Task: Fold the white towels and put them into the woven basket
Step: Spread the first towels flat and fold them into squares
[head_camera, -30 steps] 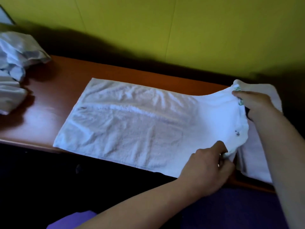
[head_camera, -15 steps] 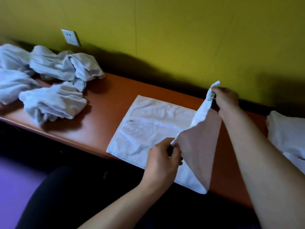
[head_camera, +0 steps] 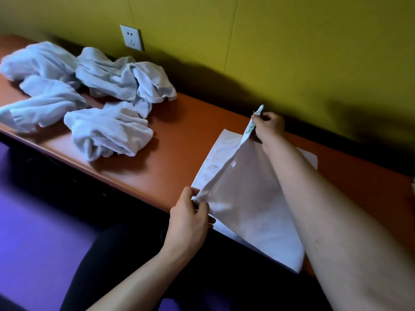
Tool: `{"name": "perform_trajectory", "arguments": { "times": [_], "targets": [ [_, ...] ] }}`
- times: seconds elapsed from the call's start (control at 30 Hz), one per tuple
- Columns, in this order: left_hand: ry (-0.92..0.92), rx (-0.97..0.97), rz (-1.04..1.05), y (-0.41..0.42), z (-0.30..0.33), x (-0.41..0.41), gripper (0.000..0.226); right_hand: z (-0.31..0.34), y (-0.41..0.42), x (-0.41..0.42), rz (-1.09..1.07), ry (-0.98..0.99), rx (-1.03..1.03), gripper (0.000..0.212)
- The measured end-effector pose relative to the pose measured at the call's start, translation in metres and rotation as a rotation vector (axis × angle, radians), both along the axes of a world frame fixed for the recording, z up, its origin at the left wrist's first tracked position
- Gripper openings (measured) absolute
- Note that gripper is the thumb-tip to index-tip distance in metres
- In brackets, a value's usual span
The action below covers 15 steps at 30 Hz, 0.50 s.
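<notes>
The white towel, at four o'clock on the table, is pinched at two corners by the left hand and right hand. Uneven lowering could skew the fold; no basket is seen.

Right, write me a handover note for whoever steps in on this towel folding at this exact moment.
Left hand: pinches the near corner of the white towel at the table's front edge.
Right hand: pinches the far corner, the one with the green-lettered tag, lifted above the table.
Towel: half lifted, its raised end being brought over the part that lies flat; the fold is not laid down.
Pile of crumpled towels: on the table to the left, unfolded.
Woven basket: not in view.
Left to do: lay this fold, finish the towel, fold the pile, put all into the basket.
</notes>
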State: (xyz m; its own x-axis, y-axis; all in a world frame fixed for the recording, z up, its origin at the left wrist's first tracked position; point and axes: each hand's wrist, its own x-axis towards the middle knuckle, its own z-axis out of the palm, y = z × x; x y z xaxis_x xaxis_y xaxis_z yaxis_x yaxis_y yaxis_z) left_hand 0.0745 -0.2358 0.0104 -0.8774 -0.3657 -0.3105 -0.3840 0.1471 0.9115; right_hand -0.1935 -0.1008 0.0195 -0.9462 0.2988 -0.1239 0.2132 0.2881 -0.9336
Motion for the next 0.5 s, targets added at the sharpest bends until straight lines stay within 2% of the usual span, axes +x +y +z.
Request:
{"name": "perform_trajectory", "arguments": {
  "times": [0.17,0.27,0.43,0.5],
  "targets": [
    [-0.177,-0.195,-0.017,-0.026,-0.037,-0.005,0.005,-0.015,-0.027,0.01,0.114,-0.068,0.012,0.024],
    [-0.276,-0.306,-0.044,-0.034,-0.056,-0.008,0.012,-0.022,-0.016,0.037,0.178,-0.118,-0.001,0.025],
    [-0.317,-0.456,-0.071,-0.036,-0.06,-0.012,0.021,-0.044,0.049,0.111,0.086,-0.106,0.234,0.019],
    [-0.255,-0.545,-0.077,-0.035,-0.059,-0.011,0.026,-0.051,0.077,0.144,0.046,-0.133,0.337,0.019]
  ]
}}
